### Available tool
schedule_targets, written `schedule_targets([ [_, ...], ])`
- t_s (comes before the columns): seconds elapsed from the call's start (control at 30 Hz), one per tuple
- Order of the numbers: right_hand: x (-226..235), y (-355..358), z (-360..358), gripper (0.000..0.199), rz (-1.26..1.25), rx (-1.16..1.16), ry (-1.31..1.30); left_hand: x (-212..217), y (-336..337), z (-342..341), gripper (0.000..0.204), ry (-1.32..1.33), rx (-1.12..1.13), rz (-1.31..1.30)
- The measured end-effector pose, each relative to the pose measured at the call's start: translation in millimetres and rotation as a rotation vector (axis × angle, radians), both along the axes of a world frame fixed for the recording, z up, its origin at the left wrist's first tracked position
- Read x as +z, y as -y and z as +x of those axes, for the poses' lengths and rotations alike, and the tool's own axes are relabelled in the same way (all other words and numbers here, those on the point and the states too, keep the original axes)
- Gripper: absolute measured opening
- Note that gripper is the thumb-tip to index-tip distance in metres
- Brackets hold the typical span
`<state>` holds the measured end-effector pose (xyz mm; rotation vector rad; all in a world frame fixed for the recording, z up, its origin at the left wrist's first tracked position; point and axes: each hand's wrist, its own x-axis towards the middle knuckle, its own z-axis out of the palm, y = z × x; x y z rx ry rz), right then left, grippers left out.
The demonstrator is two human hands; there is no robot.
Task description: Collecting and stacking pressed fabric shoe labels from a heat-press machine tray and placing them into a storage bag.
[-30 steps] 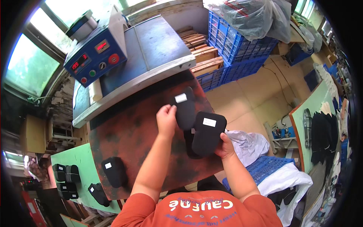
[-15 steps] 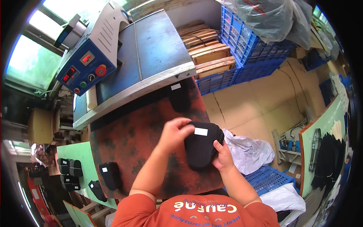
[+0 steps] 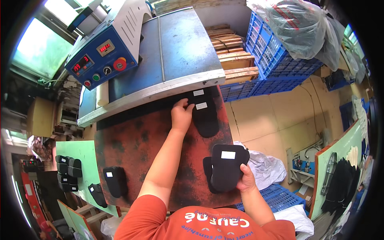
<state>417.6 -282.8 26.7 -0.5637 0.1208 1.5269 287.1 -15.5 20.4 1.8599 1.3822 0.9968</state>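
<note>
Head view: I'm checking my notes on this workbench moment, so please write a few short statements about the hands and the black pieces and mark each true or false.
1. The left hand rests on a black foam piece near the edge of the blue press machine. True.
2. The right hand is empty. False: it holds a stack of black pieces with a white label on top.
3. The rust-coloured board carries another black piece near its left corner. True.
4. The blue plastic crates stand to the person's left. False: they are on the right, beyond the board.
5. The pieces under both hands touch each other. False: they lie clearly apart.
</note>
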Motion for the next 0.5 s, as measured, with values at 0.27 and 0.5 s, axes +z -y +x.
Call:
schedule_targets([
  [0.27, -8, -21, -3, 0.054, -0.019, -0.051, 0.012, 30, 86, -28, 0.027, 0.321, -0.518, -0.829],
  [0.5, -17, -13, 5, 0.052, -0.022, -0.113, -0.128, 30, 94, -27, 0.02, 0.36, -0.458, -1.012],
])
